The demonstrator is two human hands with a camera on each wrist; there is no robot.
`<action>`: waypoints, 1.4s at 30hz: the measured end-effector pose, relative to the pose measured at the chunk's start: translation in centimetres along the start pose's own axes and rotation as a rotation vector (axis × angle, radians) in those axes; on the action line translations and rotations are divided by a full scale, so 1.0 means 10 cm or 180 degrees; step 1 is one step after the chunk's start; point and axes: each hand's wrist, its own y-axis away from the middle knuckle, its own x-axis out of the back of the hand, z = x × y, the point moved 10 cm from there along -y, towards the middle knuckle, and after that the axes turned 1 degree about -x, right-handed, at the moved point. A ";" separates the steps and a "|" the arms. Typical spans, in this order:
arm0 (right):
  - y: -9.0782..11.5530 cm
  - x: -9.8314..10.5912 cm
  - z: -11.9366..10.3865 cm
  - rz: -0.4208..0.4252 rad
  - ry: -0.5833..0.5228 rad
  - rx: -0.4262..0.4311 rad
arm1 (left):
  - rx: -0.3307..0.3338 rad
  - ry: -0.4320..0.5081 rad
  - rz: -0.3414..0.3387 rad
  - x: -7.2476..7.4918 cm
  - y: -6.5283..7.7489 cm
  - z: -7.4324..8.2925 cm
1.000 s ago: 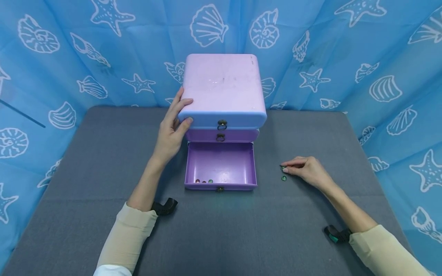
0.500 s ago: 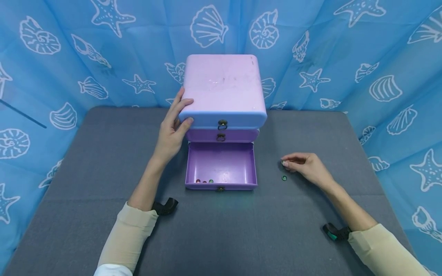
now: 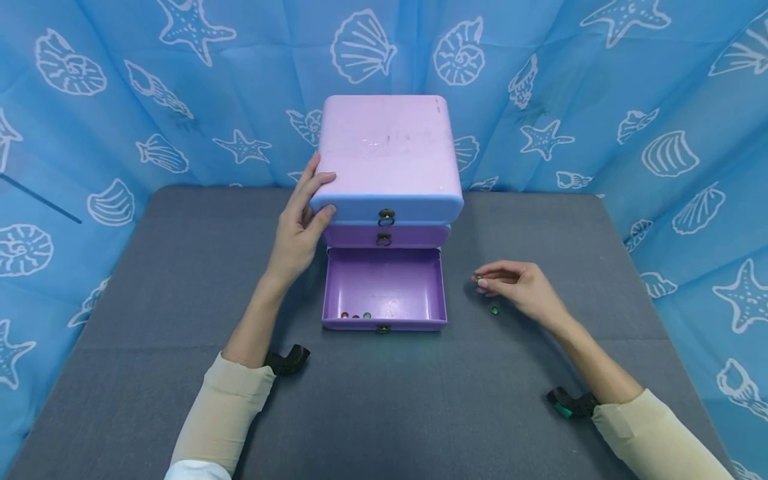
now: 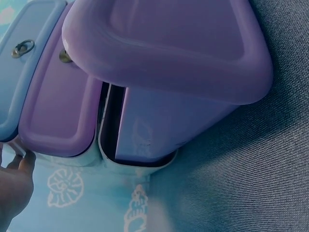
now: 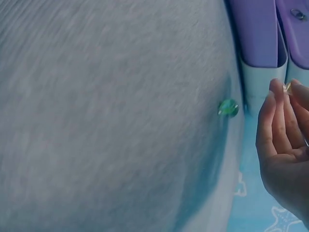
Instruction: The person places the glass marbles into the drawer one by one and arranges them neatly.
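A three-tier drawer cabinet [image 3: 384, 143] with a pink top stands at the back middle. Its purple bottom drawer [image 3: 384, 283] is pulled out. Inside, along the front wall, lie two reddish marbles [image 3: 345, 315] and a green one [image 3: 367, 315]. My left hand [image 3: 294, 233] grips the cabinet's upper left front corner, thumb on the blue front and fingers at the side and top edge. To the right of the drawer, my right hand [image 3: 519, 287] pinches a small shiny glass marble [image 5: 288, 88] between thumb and fingertips, above the cloth. A green marble [image 3: 495, 310] lies on the cloth below that hand.
Grey cloth [image 3: 384, 407] covers the table. A blue curtain [image 3: 240, 80] with white shell prints hangs behind and at the sides. The blue top drawer [image 3: 354, 208] and purple middle drawer [image 3: 354, 236] are closed. Black wrist cameras [image 3: 288, 360] sit on both forearms.
My right hand has picked a marble up off the cloth and moved it left towards the drawer. The other green marble stays where it was. My left hand has not moved.
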 end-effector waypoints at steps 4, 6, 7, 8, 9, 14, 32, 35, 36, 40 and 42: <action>-0.01 -0.04 -0.09 0.0025 -0.0001 0.0046 | -0.0009 -0.0014 0.0006 0.00 0.01 0.00; -0.02 -0.06 -0.13 0.0042 -0.0009 0.0070 | -0.0006 -0.0010 0.0008 0.01 0.01 0.00; -0.02 -0.06 -0.15 0.0051 -0.0022 0.0079 | 0.0000 -0.0007 0.0009 0.01 0.01 0.00; -0.02 -0.07 -0.17 0.0059 -0.0026 0.0092 | 0.0006 -0.0006 0.0006 0.00 0.01 0.00; -0.03 -0.08 -0.19 0.0065 -0.0026 0.0105 | 0.0010 -0.0007 0.0007 0.00 0.01 0.00; -0.07 -0.16 -0.27 0.0062 -0.0074 0.0207 | 0.0002 -0.0012 0.0011 0.00 0.00 0.00; -0.28 -0.57 -0.51 -0.0150 -0.0435 0.0367 | -0.0004 -0.0020 -0.0007 -0.01 0.01 0.01; -0.32 -0.64 -0.54 -0.0212 -0.0414 0.0406 | -0.0005 -0.0010 -0.0013 -0.01 0.01 0.01; -0.33 -0.66 -0.55 -0.0236 -0.0424 0.0415 | -0.0007 -0.0011 -0.0013 -0.01 0.01 0.01; -0.40 -0.77 -0.58 -0.0349 -0.0483 0.0421 | -0.0022 -0.0001 0.0002 -0.01 0.01 0.00; -0.43 -0.82 -0.59 -0.0394 -0.0533 0.0407 | -0.0030 0.0006 0.0010 -0.01 0.00 0.00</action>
